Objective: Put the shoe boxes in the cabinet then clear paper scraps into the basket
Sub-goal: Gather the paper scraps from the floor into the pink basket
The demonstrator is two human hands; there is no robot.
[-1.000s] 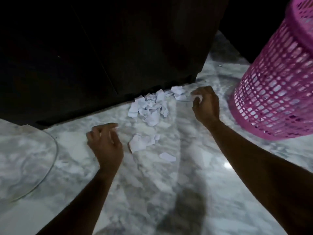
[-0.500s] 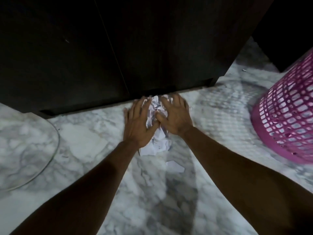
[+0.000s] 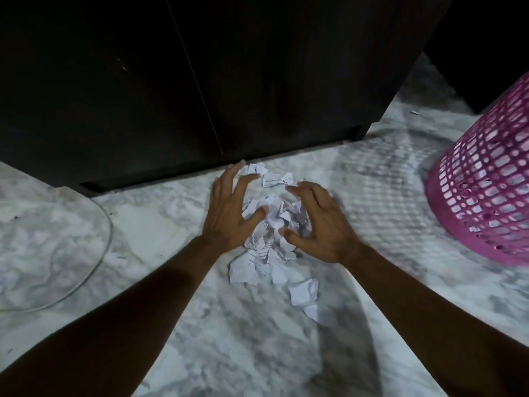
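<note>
Paper scraps are heaped in a loose white pile at frame centre, on the marble floor, just in front of the cabinet base. A few pieces are seen apart from the heap: a printed strip at the upper edge near the cabinet, and crumpled bits trailing toward lower centre.

The pile is flanked by both hands. The left hand is placed on the pile's left side, fingers spread and nearly straight, thumb laid against the scraps; nothing is gripped. The right hand is set on the right side, fingers splayed and slightly bent, thumb touching the heap's edge; some motion blur is seen, but no scrap is held. Both forearms are extended in from the lower corners of the frame.

The dark cabinet fills the upper half of the frame, doors closed, with a vertical seam visible between them. No shoe boxes are shown.

The pink lattice basket is seen at the right edge, well apart from the pile, partly cropped. A curved glass edge is seen at mid left.
</note>
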